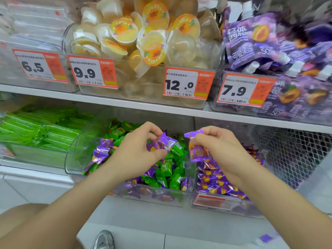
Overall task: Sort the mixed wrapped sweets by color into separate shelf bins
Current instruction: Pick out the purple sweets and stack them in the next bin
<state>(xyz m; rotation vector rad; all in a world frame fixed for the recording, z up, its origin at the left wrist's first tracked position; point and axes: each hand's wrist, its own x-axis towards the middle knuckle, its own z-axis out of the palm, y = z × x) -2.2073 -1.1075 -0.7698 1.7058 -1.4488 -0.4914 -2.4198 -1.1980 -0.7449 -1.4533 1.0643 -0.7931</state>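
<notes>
Nearest, a grey shoe (pixel 104 239) rests on the pale floor below the shelving. Above it, two bare forearms reach over the lower shelf, where a clear mixed bin (pixel 143 194) holds green and purple wrapped sweets jumbled together, and just to its right a second clear bin (pixel 224 203) holds purple sweets only, with a red label on its front too blurred to read. The left hand (pixel 136 151) is over the mixed bin, its fingers (pixel 158 153) pinching a purple sweet (pixel 166 141) whose long axis runs diagonally, one twisted end up-left, a small barcode patch on the lower-right end. The right hand (pixel 213 146) hangs above the divide between the two bins, its fingers clenched on another purple sweet (pixel 195 151), which hangs roughly upright with its top end bent leftward; gold characters show on it but cannot be read. Left of the mixed bin lies a tray of green packets (pixel 41 130). On the upper shelf, orange-and-white price tags read 6.5 (pixel 33 66), 9.9 (pixel 84 72), 12.0 (pixel 179 85) and 7.9 (pixel 233 91). Behind the middle tags sit yellow-lidded jelly cups (pixel 124 31); behind the last, purple pouches (pixel 251 42) printed 可吸果冻.
</notes>
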